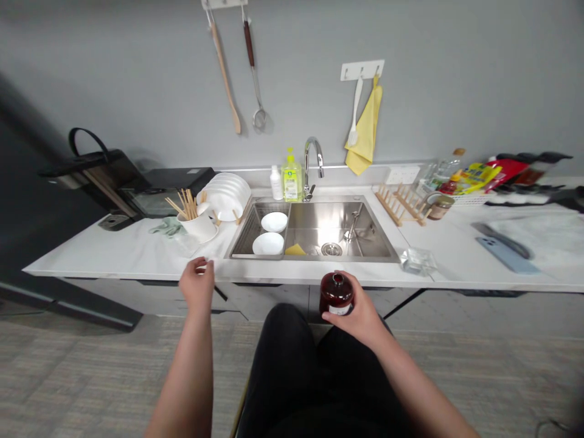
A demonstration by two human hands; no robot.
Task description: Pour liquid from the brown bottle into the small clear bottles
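My right hand (358, 307) is wrapped round a dark red-brown glass bottle (336, 293) with a white label. It holds the bottle upright in front of the counter edge, above my lap, and the bottle's narrow mouth shows no cap. My left hand (198, 283) is over the counter's front edge on the left, its fingers curled in toward the thumb. Whatever may be between those fingertips is too small to make out. Close beyond that hand stands a white cup (199, 227) full of wooden chopsticks, beside a pale green cloth (168, 227).
The steel sink (314, 228) holds two white bowls (268, 244) in its left rack. Behind it are a soap bottle (292, 179) and a faucet (306, 161). White plates (228, 198) stand left; a wooden rack (401, 205), a clear glass item (418, 261) and a phone (507, 254) lie right.
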